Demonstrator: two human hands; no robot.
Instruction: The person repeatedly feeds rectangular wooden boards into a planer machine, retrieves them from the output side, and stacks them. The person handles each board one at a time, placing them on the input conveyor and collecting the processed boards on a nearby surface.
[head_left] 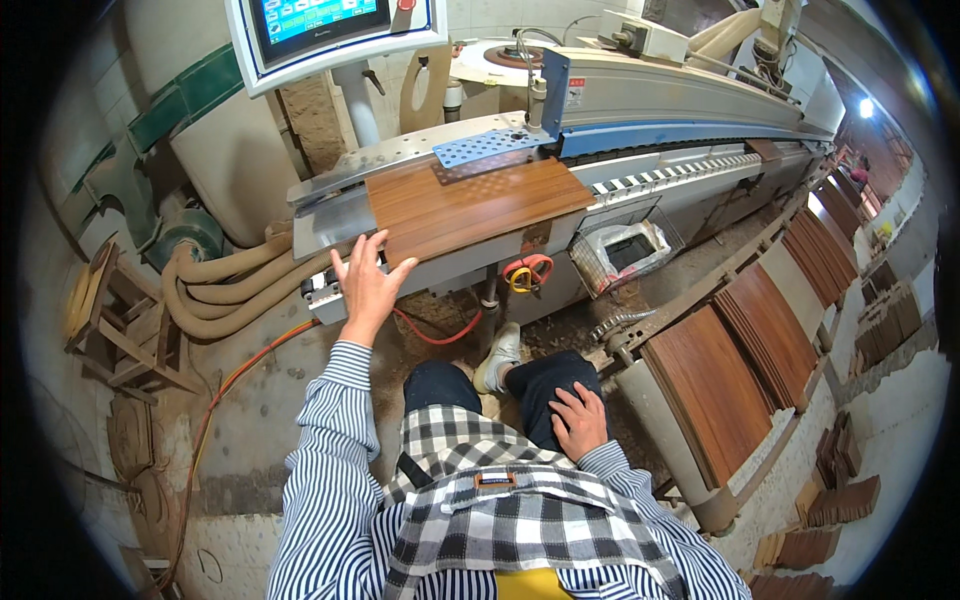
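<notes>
Panel [480, 208], brown and wood-grained, lies flat on the bench [345, 218], just ahead of the left fingers and to their right, as I see it in the head view. That left hand [368, 293] is spread wide at the panel's near-left corner, fingertips by the end edge and thumb by the front one; nothing is clenched, and whether the tips press or merely hover I can't tell. The right hand [580, 422] rests loosely splayed on the thigh, well apart from the work. To my eye the step is guiding the board, best done with even pressure low on that end edge, its far side kept square beneath the perforated blue plate [487, 148], fingertips well back from there. Rightward of the thumb, the front edge runs above red and yellow loops [528, 270] toward a lined wire basket [628, 245]. Left of the fingers, the bare metal gives the wrist room; hoses [225, 317] lie farther out that way. Stacked boards [715, 385] stand right of the right fingers, so I'd mind that elbow.
</notes>
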